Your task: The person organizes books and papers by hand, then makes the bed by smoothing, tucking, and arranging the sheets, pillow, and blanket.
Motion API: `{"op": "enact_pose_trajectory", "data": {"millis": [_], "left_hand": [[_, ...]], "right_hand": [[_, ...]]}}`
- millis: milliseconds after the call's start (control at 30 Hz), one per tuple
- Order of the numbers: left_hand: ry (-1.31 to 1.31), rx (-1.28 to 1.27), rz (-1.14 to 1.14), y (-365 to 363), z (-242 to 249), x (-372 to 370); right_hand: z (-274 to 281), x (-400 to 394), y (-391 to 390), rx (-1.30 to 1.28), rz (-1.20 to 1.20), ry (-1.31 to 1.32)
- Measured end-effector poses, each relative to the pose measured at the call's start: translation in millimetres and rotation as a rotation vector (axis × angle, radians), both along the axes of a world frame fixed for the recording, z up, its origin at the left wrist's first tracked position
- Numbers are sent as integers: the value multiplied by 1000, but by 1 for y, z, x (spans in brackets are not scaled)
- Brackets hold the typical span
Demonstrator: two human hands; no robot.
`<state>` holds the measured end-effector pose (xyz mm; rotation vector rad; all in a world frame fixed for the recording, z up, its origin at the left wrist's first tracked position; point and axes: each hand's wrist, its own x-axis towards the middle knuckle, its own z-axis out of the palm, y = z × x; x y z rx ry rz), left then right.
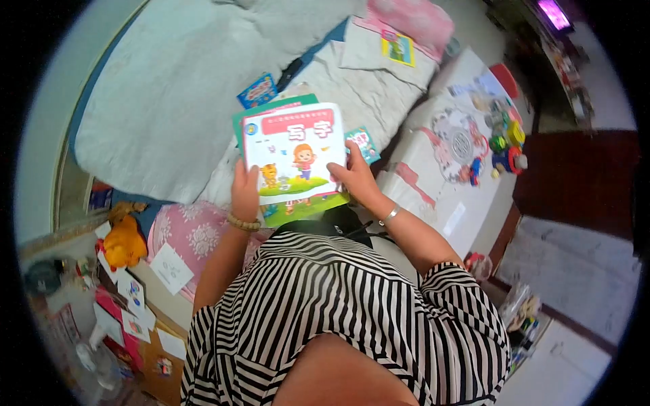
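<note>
A stack of children's writing books (pixel 292 152) is held up in front of my body. The top cover is white with a pink title band and a cartoon child and tiger; green-edged books show behind and below it. My left hand (pixel 245 193) grips the stack's left edge, thumb on the cover. At the right edge my right hand (pixel 355 177) pinches it the same way. The fingers behind the books are hidden. A small blue book (pixel 257 91) lies on the bed just beyond the stack. Beside my right hand is a teal book (pixel 364 144).
The bed has a grey-white mat (pixel 156 101) and pink pillows (pixel 413 24). A yellow-bordered picture book (pixel 398 49) lies near one. On the right, a white table (pixel 433 196) carries colourful toys (pixel 508 145). Picture cards (pixel 170 268) and an orange toy (pixel 124 242) sit at left.
</note>
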<state>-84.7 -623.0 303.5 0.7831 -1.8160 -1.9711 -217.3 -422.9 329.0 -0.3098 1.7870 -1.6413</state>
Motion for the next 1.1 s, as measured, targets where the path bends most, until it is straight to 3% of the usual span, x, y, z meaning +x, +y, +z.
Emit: {"op": "enact_pose_trajectory", "data": {"millis": [33,67,133,200,267,333,367,400,467,533,600,700,733,800,833,900,1067,1100], "left_hand": [[84,176,-6,2,4,-3],[161,356,-5,2,8,-7],[158,456,-80,5,9,-15],[112,238,-134,11,0,-26],[54,219,-188,27,-7,-33],[34,-154,-251,45,-30,-43],[14,-220,-278,52,-41,-45],[10,-216,-283,62,-46,-50],[-83,181,-305,79,-54,-62],[-144,211,-306,94,-71,-70],[-282,601,-417,106,-92,-79],[-382,614,-558,128,-74,-96],[-379,615,-554,135,-91,-97],[-291,318,-626,154,-128,-100],[-470,354,-641,151,-86,-106],[-474,269,-699,142,-114,-101],[-521,372,-547,73,-147,-71],[-513,390,-490,50,-154,-59]], "right_hand": [[1,1,6,7,-34,2],[2,0,10,-74,-32,-218],[-8,4,17,-205,66,-563],[-29,11,32,-152,25,-543],[-38,15,48,-214,-54,-590],[-36,12,61,-159,-181,-514],[-43,12,72,-174,-233,-552],[-44,13,82,-172,-239,-555],[-43,14,100,-146,-350,-529],[-49,15,119,-144,-387,-531],[-57,17,139,-85,-489,-470],[-72,19,170,-90,-575,-443],[-78,21,176,-89,-571,-443],[-87,18,194,-86,-695,-447],[-89,13,203,-87,-681,-450],[-95,0,222,-99,-829,-346],[-114,-36,291,-99,-1120,-382],[-120,-43,308,-154,-1048,-338]]}}
